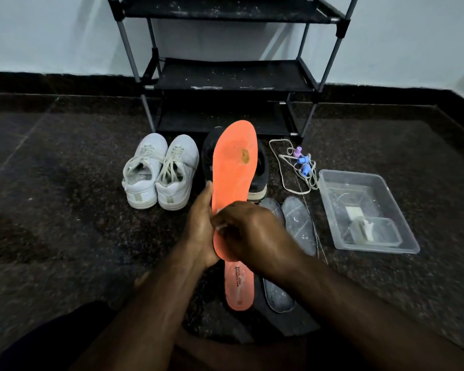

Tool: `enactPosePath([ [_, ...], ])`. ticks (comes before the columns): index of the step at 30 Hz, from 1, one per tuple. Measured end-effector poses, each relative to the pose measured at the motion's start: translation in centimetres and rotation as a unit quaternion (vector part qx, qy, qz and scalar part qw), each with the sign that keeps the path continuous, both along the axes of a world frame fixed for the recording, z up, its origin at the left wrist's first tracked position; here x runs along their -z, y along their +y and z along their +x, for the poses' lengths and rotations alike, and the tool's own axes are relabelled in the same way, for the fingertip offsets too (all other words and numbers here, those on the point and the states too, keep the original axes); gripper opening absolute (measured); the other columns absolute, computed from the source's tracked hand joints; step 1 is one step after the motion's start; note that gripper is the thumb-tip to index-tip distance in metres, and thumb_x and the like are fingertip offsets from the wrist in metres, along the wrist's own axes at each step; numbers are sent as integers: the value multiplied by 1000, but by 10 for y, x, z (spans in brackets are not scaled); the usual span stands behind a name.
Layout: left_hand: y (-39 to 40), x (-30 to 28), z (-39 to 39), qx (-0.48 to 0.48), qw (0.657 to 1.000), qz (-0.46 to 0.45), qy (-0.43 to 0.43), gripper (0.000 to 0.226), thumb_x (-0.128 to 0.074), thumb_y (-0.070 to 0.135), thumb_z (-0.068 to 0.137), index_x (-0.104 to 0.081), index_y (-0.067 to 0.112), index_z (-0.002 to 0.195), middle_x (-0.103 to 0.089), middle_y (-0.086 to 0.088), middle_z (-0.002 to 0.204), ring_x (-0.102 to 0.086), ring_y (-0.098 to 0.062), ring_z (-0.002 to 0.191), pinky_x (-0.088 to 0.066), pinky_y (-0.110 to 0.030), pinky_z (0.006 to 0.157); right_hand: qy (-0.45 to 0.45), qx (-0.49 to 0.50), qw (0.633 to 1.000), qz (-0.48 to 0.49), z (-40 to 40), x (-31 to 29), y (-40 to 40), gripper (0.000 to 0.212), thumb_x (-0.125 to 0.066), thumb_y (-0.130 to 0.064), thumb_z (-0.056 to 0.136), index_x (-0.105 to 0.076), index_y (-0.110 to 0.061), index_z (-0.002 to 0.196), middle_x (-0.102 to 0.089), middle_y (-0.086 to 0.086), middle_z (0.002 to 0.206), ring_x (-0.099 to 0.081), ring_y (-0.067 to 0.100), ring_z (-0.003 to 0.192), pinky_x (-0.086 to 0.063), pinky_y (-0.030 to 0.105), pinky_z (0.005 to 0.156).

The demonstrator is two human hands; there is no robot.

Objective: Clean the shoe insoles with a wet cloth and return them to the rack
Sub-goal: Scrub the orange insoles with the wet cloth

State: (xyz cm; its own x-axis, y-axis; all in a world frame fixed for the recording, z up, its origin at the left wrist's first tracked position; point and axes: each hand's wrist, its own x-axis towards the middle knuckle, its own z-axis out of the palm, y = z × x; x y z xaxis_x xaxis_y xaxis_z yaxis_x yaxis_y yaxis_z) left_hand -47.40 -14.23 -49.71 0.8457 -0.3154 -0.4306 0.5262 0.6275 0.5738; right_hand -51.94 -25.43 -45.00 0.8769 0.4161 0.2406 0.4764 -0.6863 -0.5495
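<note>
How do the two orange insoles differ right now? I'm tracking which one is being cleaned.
The upper orange insole is held up in the left hand, while the lower orange insole lies on the floor. The upper one shows a brownish stain; the lower one shows printed lettering and no such stain. The right hand, holding a bit of white cloth, presses on the upper one only. Both share colour and shape.

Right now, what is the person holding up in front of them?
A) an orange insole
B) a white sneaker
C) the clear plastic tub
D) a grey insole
A: the left hand grips the orange insole by its edge, while the right hand works on its surface; the white sneakers sit on the floor.
</note>
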Motion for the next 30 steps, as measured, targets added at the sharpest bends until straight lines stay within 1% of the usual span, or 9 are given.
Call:
enactPosePath([
  [2, -2, -4, 0, 4, 1000, 8, -13, 67, -34, 60, 99, -64, 2, 117, -66, -17, 95, -66, -29, 87, -52, -37, 87, 48, -19, 998, 30, -2, -7, -10, 27, -62, -4, 75, -74, -18, 95, -72, -4, 92, -64, 9, 85, -50, 23, 77],
  [4, -2, -3, 1, 2, 1000, -4, -20, 61, -32, 58, 101, -66, 8, 110, -67, -14, 100, -67, -28, 90, -52, -36, 85, 56, 13, 997, 55, 4, -11, -19, 22, -70, -4, 80, -75, -19, 96, -72, -6, 94, -64, 5, 85, -51, 22, 77],
  [8, -2, -4, 1, 2, 1000, -20, -18, 58, -35, 53, 103, -61, 10, 132, -68, -12, 116, -66, -25, 104, -50, -39, 95, -40, 128, 989, 55, 37, -15, -27, 18, -69, -7, 85, -75, -16, 100, -66, -3, 106, -62, 6, 89, -49, 18, 84],
  [12, -1, -5, -2, 32, 998, -4, -45, 42, -40, 47, 98, -62, 16, 115, -68, -4, 106, -66, -17, 97, -50, -35, 92, -57, 114, 991, -26, 47, -9, -19, 27, -64, -5, 80, -74, -18, 102, -66, 2, 103, -65, 20, 92, -53, 33, 85],
  [15, 5, -1, -4, 93, 990, 68, -83, 62, -26, 70, 98, -72, 28, 100, -73, 14, 97, -70, -3, 87, -55, -27, 86, -42, 55, 997, -38, 28, -5, -15, 28, -62, -7, 76, -74, -18, 100, -68, 2, 98, -65, 22, 88, -54, 39, 76],
  [17, 3, -4, -5, 99, 990, 67, -78, 71, -26, 74, 95, -78, 26, 93, -74, 10, 96, -70, -8, 92, -53, -30, 90, -52, 16, 998, -41, 19, -6, -18, 27, -65, -6, 75, -74, -16, 98, -68, 2, 95, -65, 23, 85, -54, 37, 73],
  [20, -6, -5, -3, 40, 997, -9, -59, 68, -35, 62, 96, -63, 9, 128, -67, -14, 117, -62, -27, 113, -47, -39, 99, -91, 43, 993, -68, 30, -7, -29, 24, -69, -4, 77, -73, -15, 98, -68, 3, 95, -62, 24, 86, -52, 34, 77],
  [25, 3, -1, -2, 110, 988, 12, -110, 74, -22, 67, 97, -62, 12, 127, -68, -14, 87, -65, -22, 62, -54, -30, 54, -70, 192, 978, 38, 61, -11, -48, 17, -66, -6, 84, -74, -15, 96, -68, 2, 98, -65, 19, 88, -54, 41, 81],
  [30, -3, -7, -4, 82, 989, -32, -119, 71, -31, 60, 98, -51, 8, 141, -64, -14, 110, -63, -24, 88, -53, -36, 77, -69, 113, 986, 100, 41, -8, -34, 21, -67, -3, 80, -73, -19, 93, -67, -4, 96, -64, 18, 86, -54, 42, 77],
])
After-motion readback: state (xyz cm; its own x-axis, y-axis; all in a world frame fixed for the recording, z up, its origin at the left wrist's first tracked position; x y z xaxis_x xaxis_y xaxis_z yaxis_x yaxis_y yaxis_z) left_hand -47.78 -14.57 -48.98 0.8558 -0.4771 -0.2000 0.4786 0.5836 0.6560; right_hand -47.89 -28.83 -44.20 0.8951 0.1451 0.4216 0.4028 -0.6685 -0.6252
